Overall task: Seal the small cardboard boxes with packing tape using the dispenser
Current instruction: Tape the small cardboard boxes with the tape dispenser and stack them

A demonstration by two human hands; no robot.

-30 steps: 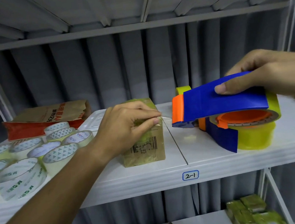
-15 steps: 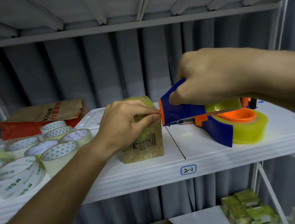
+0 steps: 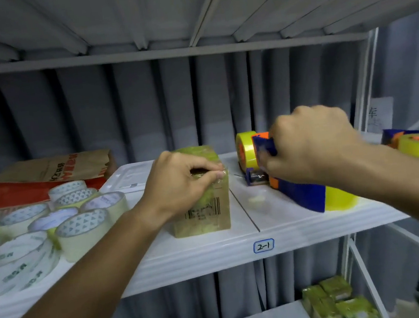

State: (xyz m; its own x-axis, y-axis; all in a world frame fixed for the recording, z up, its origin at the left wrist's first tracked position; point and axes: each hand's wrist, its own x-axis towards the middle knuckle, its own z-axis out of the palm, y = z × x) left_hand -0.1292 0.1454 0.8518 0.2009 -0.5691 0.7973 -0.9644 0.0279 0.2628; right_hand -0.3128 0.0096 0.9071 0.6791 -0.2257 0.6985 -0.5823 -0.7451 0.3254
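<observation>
The cardboard box (image 3: pixel 203 202) is wrapped in glossy, wrinkled clear tape, the dispenser (image 3: pixel 262 149) is smooth blue and orange plastic, the shelf (image 3: pixel 289 217) smooth white, and the bag (image 3: pixel 54 168) matt brown paper.

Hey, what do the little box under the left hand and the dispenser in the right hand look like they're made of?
Small box: brown cardboard, apparently wrapped in glossy clear tape; it shines, and a printed barcode label shows. Tape dispenser: likely hard plastic, smooth blue and orange body, carrying a yellowish translucent tape roll.
</observation>
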